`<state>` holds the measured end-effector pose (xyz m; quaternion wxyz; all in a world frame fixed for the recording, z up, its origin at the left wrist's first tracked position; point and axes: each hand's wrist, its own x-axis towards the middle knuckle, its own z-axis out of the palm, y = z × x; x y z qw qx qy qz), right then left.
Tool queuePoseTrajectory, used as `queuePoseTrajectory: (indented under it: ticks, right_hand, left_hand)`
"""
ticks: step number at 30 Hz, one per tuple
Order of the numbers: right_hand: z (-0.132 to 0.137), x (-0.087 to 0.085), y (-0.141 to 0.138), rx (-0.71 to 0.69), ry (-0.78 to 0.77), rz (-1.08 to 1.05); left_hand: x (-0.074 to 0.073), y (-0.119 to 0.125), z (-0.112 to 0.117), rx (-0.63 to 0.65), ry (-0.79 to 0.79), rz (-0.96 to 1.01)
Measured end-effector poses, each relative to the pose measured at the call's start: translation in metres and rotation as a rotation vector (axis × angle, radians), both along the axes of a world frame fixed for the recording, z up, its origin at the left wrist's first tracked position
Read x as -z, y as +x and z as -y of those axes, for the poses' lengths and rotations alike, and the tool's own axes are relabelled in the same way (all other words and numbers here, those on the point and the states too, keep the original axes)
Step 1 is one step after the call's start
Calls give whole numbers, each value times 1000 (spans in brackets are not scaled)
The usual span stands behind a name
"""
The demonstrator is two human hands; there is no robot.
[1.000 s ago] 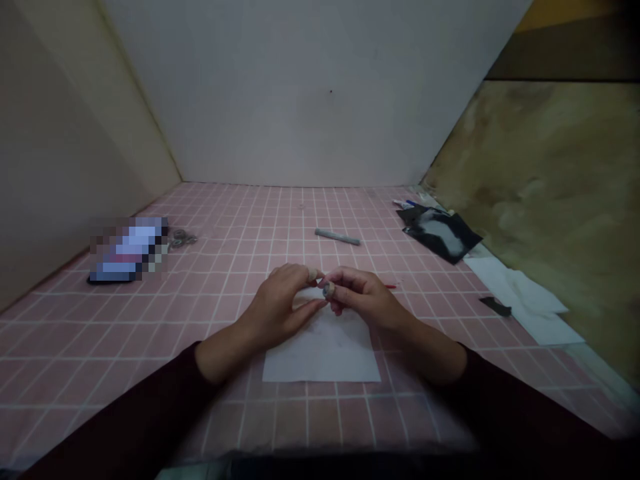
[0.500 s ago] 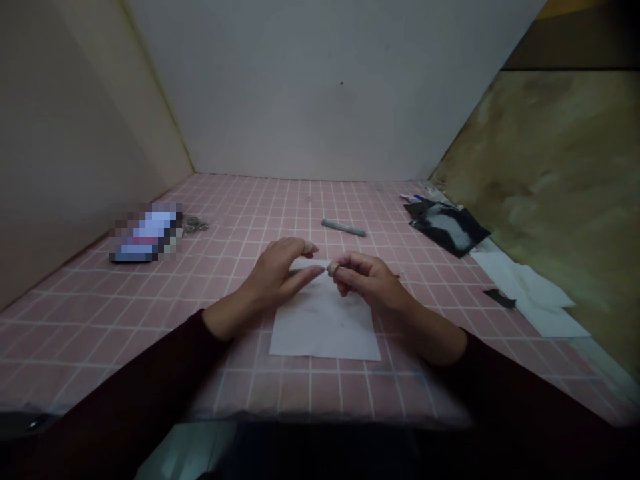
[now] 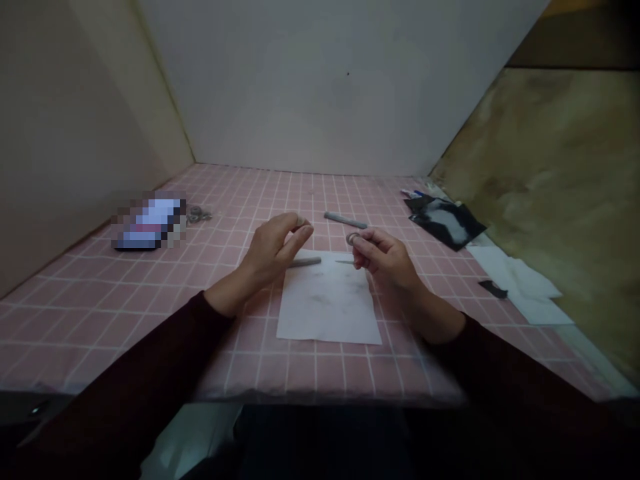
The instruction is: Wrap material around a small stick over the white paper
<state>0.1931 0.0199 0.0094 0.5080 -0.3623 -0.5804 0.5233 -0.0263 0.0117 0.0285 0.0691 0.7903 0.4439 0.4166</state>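
While apart from left hand [image 3: 274, 245], grey ring [image 3: 349, 237] in right hand [image 3: 393, 259]

Dim, soft light, dark corners

Seemingly domestic — pink gridded tablecloth [image 3: 125, 300]

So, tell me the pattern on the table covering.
The table covering is pink with a white grid; it shows best in the head view.
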Motion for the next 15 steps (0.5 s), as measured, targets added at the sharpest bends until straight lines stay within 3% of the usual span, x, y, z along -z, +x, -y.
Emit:
queuePoseTrajectory:
  ticks: [3, 11, 15]
  right_hand:
    - [-5, 0, 4, 27, 45, 28]
    - [-11, 6, 8, 147, 246, 187]
    - [-16, 9, 12, 213, 307, 205]
  left_hand:
    - [1, 0, 1, 0, -19, -27]
    - [10, -4, -3, -103, -13, -344]
    - [17, -11, -8, -86, -57, -441]
